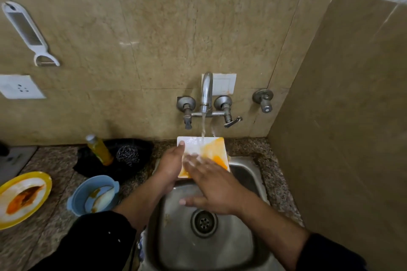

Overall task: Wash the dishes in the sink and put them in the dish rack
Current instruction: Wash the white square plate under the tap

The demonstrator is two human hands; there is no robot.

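Gripping plate [211, 149] at its edge in left hand [170, 165], rubbing orange stains with flat right hand [217, 187] under tap [207, 90] (early days: dirty bowl [77, 200] and dish [47, 189] to go).
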